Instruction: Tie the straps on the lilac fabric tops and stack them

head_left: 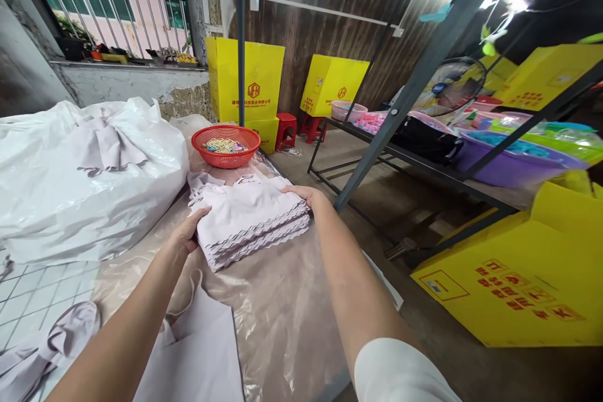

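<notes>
Hands grip a stack of folded white garments [249, 220] from both sides: the left hand [188, 232] cups the stack's near-left corner at about eight o'clock, thumb on top and fingers pressed against the side, while the right hand [306, 196] lies flat on the far-right edge at about two o'clock, fingers curled over the top layer. The stack sits mid-table on a crinkled translucent plastic sheet [282, 314], just in front of a red mesh basket [226, 146] at twelve o'clock. Squaring or shifting such a pile goes best, I judge, with even inward pressure from both palms, kept low on the sides so the bottom layers move along with the top and the scalloped hems stay aligned; pushing from one side only would likely fan the layers out. The cloth looks thin, soft and matte, each piece ending in a wavy dark-stitched edge that gives the stack a ruffled profile. The basket is rigid plastic lattice, round, and holds small pale and coloured clips or pins, too small to name surely. At nine o'clock a large white plastic sack [89, 182] bulges, glossy and creased, with limp garments on top. More loose white cloth [198, 352] lies at six o'clock. Yellow cardboard boxes [245, 85] stand beyond.
</notes>
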Action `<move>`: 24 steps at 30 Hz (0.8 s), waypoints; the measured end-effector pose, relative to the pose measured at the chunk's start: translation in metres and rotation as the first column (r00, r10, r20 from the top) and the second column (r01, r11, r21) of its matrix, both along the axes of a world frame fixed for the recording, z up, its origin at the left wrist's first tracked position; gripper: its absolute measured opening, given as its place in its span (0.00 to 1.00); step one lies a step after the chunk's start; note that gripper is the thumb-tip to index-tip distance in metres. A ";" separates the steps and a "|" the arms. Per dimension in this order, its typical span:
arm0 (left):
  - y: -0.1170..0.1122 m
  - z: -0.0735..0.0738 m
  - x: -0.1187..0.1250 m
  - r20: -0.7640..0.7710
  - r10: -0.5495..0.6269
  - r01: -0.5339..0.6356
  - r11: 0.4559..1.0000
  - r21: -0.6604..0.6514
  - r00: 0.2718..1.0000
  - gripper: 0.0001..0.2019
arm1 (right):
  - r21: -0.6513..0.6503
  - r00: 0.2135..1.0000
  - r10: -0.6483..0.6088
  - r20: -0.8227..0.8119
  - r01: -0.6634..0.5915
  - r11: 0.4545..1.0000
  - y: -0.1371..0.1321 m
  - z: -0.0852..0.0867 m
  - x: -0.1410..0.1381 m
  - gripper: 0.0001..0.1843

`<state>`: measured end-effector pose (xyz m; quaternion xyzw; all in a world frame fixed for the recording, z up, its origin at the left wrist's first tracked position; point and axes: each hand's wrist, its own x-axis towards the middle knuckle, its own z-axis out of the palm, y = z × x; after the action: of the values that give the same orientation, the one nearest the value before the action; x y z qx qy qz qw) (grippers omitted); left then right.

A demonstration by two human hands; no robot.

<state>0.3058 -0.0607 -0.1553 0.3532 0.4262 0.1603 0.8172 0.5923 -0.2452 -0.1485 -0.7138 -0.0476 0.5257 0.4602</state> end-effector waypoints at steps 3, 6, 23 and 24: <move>0.003 0.002 0.004 0.003 0.006 -0.006 1.000 0.007 1.000 0.05 | 0.031 1.000 -0.017 0.010 0.017 0.999 0.001 0.001 0.000 0.14; 0.006 0.006 0.008 -0.003 0.013 -0.013 1.000 0.013 1.000 0.03 | 0.046 0.999 -0.028 0.018 0.027 0.999 0.004 0.004 0.001 0.14; 0.061 -0.002 0.045 0.022 0.047 -0.048 0.998 0.048 0.999 0.03 | 0.104 0.995 -0.058 0.084 0.049 0.993 0.050 -0.002 0.028 0.15; 0.065 -0.003 0.048 0.025 0.052 -0.053 0.997 0.051 0.998 0.04 | 0.109 0.994 -0.060 0.086 0.051 0.993 0.054 -0.003 0.030 0.15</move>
<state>0.3541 0.0047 -0.1579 0.3608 0.4215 0.1968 0.8084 0.6227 -0.1913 -0.1511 -0.7122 -0.0763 0.4770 0.5094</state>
